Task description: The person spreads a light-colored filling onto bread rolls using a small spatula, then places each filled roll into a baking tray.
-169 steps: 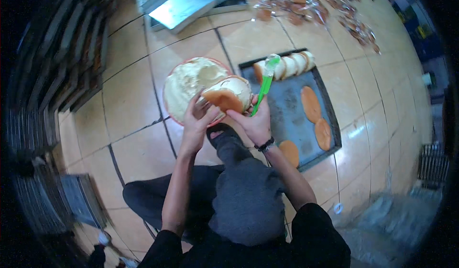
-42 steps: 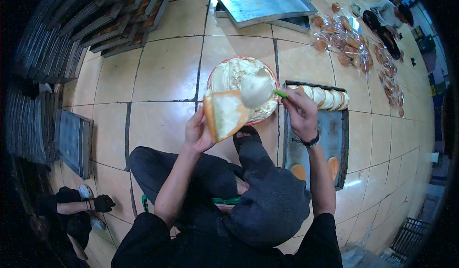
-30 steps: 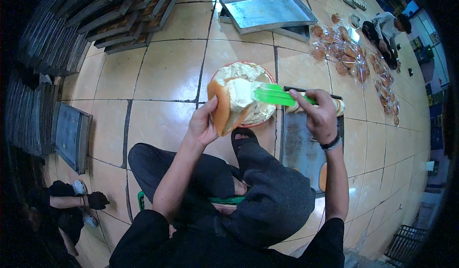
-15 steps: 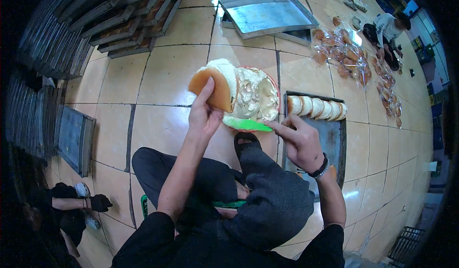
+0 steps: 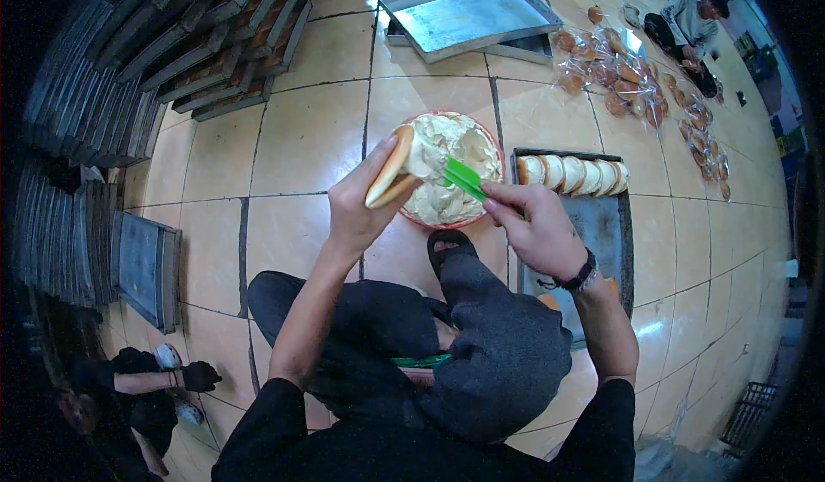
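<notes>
Head view: tray stacks (image 5: 219,39) stood far left on tiled floor (image 5: 301,147), bagged buns (image 5: 619,70) far right. Left hand (image 5: 357,207) pinched a split bun (image 5: 391,171) over the left edge of the cream bowl (image 5: 447,226); right hand (image 5: 546,233) pinched a green spatula (image 5: 465,179).

the person wears a black shirt (image 5: 387,448) with short, loose sleeves (image 5: 268,420). the pants (image 5: 498,370) are dark grey and baggy. a dark band (image 5: 584,274) goes round the wrist of the right hand (image 5: 543,234). one foot has a black sandal (image 5: 451,254) with an open toe
</notes>
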The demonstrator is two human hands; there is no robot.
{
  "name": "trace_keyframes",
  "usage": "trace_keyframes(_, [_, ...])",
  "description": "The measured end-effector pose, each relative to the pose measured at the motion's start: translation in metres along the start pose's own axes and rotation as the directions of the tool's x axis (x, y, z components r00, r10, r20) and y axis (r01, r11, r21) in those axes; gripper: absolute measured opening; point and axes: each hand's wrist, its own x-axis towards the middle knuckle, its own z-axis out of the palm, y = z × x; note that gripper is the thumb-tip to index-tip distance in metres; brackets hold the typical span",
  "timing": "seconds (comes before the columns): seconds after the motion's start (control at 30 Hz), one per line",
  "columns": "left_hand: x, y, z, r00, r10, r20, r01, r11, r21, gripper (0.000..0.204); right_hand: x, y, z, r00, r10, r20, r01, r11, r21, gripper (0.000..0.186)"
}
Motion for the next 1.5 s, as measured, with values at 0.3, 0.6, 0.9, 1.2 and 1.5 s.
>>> trace_keyframes(0.3, [-0.009,-0.016,0.006,0.851,-0.519,0.083,0.518,0.802,-0.299,0.043,-0.011,-0.037,-0.004,0.995,-0.092,0.024,0.092,0.996,0.011,0.026])
trace_keyframes(0.6, [-0.026,-0.029,0.014,0.563,-0.600,0.568,0.230,-0.546,-0.805,0.041,0.004,0.028,0.063,0.918,-0.250,-0.308,0.244,0.968,-0.058,0.048])
trace_keyframes(0.9, [-0.013,-0.052,-0.012,0.532,-0.574,0.622,0.563,-0.309,-0.767,0.039,-0.027,0.041,0.015,0.951,-0.282,-0.130,0.241,0.935,-0.262,0.047])
trace_keyframes(1.2, [-0.005,-0.036,0.003,0.512,-0.551,0.659,0.664,-0.232,-0.711,0.040,0.003,0.020,-0.002,0.989,-0.137,-0.062,0.107,0.933,-0.343,0.031])
trace_keyframes(1.5, [-0.012,-0.043,0.029,0.546,-0.704,0.453,0.451,-0.209,-0.868,0.036,-0.035,0.044,0.029,0.974,-0.226,-0.016,0.213,0.941,-0.264,0.023])
